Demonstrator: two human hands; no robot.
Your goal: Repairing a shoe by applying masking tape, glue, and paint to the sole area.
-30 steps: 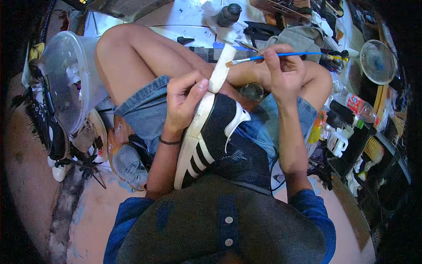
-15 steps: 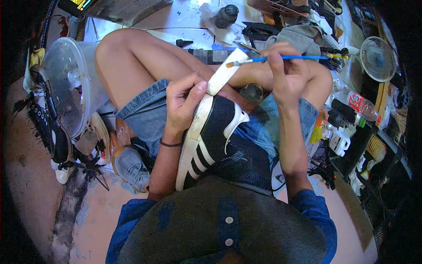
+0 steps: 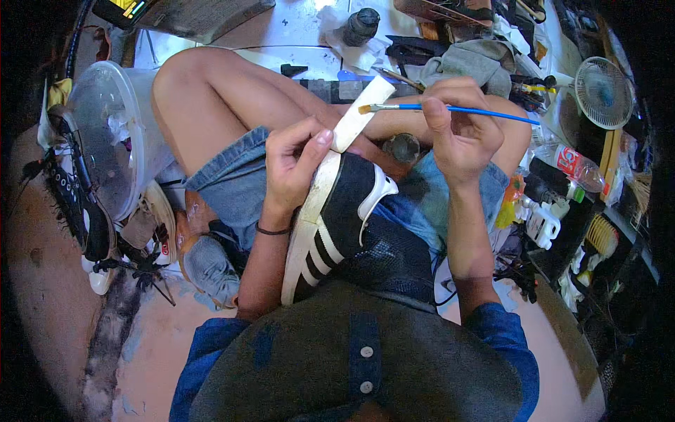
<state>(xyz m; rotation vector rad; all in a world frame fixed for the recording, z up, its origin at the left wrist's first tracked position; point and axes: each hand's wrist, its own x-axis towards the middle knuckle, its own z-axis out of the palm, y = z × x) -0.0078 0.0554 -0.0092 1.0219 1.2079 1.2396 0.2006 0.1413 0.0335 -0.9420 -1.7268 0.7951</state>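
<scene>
A black shoe (image 3: 351,193) with white stripes and a white sole edge rests heel-up in my lap. From its sole edge a loose white strip (image 3: 356,126) extends up and away from me. My left hand (image 3: 292,162) is closed, thumb and fingers pinching this strip where it leaves the shoe. In my right hand (image 3: 465,141) a thin blue-handled paintbrush (image 3: 485,112) is held between thumb and fingers. Its tan bristles lie over the strip's face and seem to touch it.
At left stand a clear plastic tub (image 3: 98,133) and several shoes, among them a grey one (image 3: 209,267). A dark bottle (image 3: 362,27) and a grey cloth (image 3: 474,63) lie ahead. To the right are a small fan (image 3: 602,91), a plastic bottle (image 3: 580,169) and a brush (image 3: 601,235).
My right hand has lowered slightly, and the brush handle now slopes down to the right. The bristles have shifted a little left and down along the strip. My left hand stays nearly still.
</scene>
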